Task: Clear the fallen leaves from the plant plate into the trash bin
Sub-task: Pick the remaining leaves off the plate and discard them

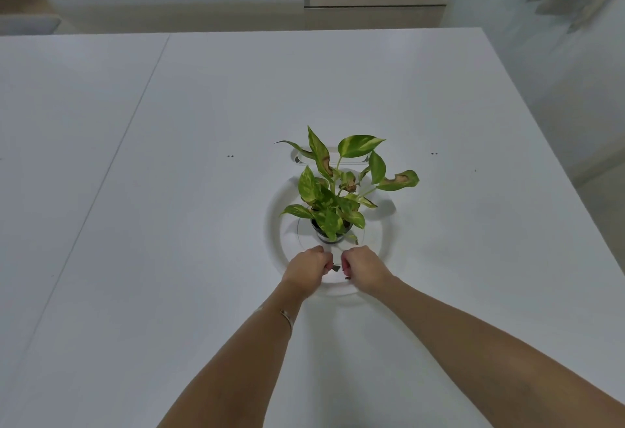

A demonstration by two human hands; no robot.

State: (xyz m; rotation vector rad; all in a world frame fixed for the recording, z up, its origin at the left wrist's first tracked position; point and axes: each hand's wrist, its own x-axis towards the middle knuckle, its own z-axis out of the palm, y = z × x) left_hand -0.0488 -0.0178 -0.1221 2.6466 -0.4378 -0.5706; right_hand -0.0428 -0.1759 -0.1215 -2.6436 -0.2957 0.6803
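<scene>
White bench (169, 190) carries a round white plate (280, 224); left hand (309, 267) and right hand (363, 267) pinch small dark leaf bits (336, 268) beside the potted green plant (334, 197)

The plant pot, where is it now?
In the head view, the plant pot stands mid-table on the white plate, just beyond both hands.

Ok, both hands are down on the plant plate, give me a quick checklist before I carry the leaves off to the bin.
1. Left hand closed on leaf bits: cannot tell, fingers curled.
2. Right hand closed on bits: cannot tell.
3. White plate cleared: not ok, a dark leaf scrap lies between the hands.
4. Potted plant upright: ok.
5. Trash bin located: not ok, none in view.
</scene>
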